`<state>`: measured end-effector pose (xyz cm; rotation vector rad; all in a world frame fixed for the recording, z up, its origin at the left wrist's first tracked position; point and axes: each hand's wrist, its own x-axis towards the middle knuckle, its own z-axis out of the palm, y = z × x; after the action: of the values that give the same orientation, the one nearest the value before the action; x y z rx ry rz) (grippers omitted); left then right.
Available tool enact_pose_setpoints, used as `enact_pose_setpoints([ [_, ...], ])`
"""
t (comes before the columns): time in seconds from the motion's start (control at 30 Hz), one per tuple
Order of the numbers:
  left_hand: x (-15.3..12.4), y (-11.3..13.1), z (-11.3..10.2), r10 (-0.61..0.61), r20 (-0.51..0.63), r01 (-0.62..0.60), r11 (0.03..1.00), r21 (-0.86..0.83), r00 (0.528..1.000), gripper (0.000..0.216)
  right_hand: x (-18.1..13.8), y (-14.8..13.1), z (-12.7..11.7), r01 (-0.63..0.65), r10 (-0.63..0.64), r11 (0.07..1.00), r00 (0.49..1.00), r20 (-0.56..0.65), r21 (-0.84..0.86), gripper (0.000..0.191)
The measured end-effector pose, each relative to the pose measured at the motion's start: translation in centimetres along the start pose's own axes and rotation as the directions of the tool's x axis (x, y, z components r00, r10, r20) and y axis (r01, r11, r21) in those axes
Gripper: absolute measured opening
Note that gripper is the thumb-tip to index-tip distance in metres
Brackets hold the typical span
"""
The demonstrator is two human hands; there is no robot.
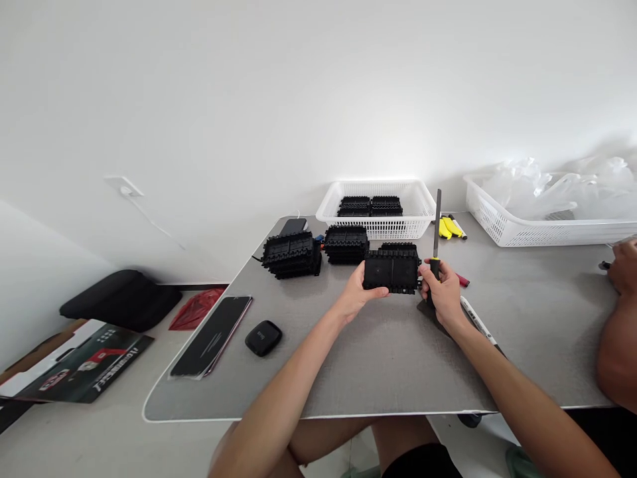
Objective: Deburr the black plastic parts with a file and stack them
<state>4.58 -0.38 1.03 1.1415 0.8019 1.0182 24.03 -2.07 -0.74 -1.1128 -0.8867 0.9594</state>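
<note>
My left hand (359,289) grips the left side of a black plastic block (392,271), holding it upright just above the grey table (378,358). My right hand (440,292) is closed round the black and yellow handle of a tool (436,229) whose metal shaft points straight up, and it rests against the block's right edge. Two stacks of similar black blocks (293,254) (346,243) stand behind, to the left.
A white basket (378,211) with more black blocks stands at the back. A second white basket (537,229) holds clear plastic bags. Yellow markers (450,227), a white pen (478,322), a phone (213,335) and a small black case (263,337) lie around. Another person's hand (624,265) is at the right edge.
</note>
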Motion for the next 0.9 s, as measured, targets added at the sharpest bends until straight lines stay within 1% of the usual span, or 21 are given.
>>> enact_pose_setpoints([
  [0.13,0.06,-0.04,-0.09,0.004,0.02,-0.004,1.0,0.0,1.0,0.062,-0.05,-0.19,0.08,-0.008,0.007,0.999,1.0,0.01,0.036,0.046],
  [0.43,0.18,-0.28,-0.18,0.011,0.035,-0.011,1.0,0.008,0.999,0.062,-0.02,-0.16,0.04,0.002,-0.002,1.0,1.0,0.01,0.012,0.046],
  [0.67,0.13,-0.31,-0.11,0.029,0.026,-0.031,0.998,0.049,0.999,0.061,0.13,0.2,-0.17,0.024,-0.025,0.997,1.0,-0.01,-0.07,0.048],
  [0.8,-0.03,-0.33,0.21,0.018,0.029,-0.019,0.999,0.028,0.999,0.061,0.08,0.01,-0.19,0.057,-0.06,0.99,0.998,-0.022,-0.128,0.049],
  [0.9,-0.09,-0.46,0.53,0.006,0.017,-0.006,1.0,0.001,1.0,0.061,0.03,-0.43,-0.22,0.092,-0.099,0.973,0.995,-0.022,-0.211,0.048],
])
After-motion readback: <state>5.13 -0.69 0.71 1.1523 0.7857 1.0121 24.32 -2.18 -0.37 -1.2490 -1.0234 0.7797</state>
